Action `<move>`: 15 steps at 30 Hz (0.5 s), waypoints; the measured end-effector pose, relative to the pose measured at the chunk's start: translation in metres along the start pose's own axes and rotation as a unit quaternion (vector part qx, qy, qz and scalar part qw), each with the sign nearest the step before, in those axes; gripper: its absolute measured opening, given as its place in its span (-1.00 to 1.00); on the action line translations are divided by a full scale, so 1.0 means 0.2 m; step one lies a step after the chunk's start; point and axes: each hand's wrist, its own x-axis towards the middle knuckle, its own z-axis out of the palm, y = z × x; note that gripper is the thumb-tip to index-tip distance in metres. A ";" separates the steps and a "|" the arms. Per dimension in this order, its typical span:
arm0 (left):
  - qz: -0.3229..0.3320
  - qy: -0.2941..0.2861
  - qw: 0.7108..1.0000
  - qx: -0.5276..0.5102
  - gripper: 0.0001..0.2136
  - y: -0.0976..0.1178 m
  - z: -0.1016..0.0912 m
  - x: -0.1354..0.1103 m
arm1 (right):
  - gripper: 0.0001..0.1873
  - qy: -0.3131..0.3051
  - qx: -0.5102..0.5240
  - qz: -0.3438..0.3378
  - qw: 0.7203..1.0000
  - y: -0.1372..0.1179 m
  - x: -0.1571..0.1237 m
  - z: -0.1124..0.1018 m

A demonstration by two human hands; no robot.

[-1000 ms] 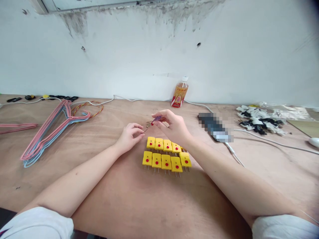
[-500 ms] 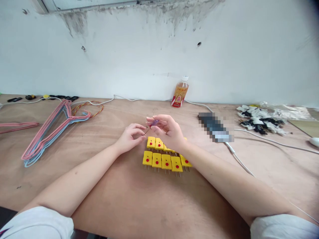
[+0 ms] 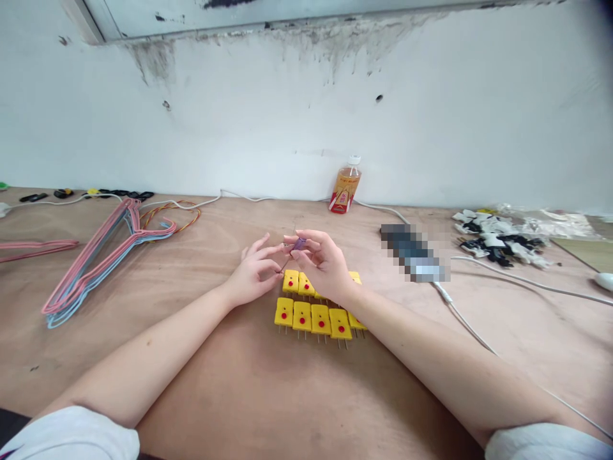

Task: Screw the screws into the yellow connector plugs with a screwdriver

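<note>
My right hand (image 3: 325,265) is closed in a pinch around a small purple piece (image 3: 299,244) with a thin dark metal shaft (image 3: 286,262) slanting down to the left. Whether it is a small screwdriver I cannot make out. At the shaft's lower end, my left hand (image 3: 251,275) has its thumb and index finger brought together, with the other fingers raised apart. Anything small in that pinch is hidden. Below both hands lie yellow plugs (image 3: 302,317) with red dots and metal pins, in two rows. My right hand and forearm cover part of these rows.
Pink and blue hangers (image 3: 110,255) lie at left beside a coil of red-yellow wire (image 3: 189,223). A drink bottle (image 3: 345,185) stands near the wall. Rightward are a blurred phone (image 3: 407,252) on a white cable (image 3: 467,326) and a heap of black and white pieces (image 3: 500,239).
The view has tilted up slightly. My left fingers have spread and lifted more, while thumb and index stay at the shaft's end. The purple piece has turned more upright in my right fingers.
</note>
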 end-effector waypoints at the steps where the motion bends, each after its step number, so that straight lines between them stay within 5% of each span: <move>1: 0.000 0.000 1.000 -0.001 -0.95 0.00 0.00 0.00 | -0.61 0.005 0.008 0.003 1.000 0.01 0.00 0.00; 5: -0.011 0.000 1.000 -0.015 -0.93 0.00 0.01 -0.01 | -0.61 0.018 0.029 0.013 0.999 0.01 0.01 0.00; 9: -0.015 -0.016 0.998 -0.053 -0.64 -0.01 -0.05 0.00 | -0.62 0.032 0.033 0.002 0.999 -0.03 0.02 -0.01; 12: 0.006 -0.084 0.996 -0.042 -0.31 -0.05 -0.11 0.01 | -0.65 0.048 0.027 -0.014 0.998 -0.08 0.03 -0.01; 15: -0.024 -0.158 0.987 0.015 -0.19 -0.09 -0.14 0.01 | -0.68 0.038 0.026 -0.031 0.998 -0.12 0.02 -0.01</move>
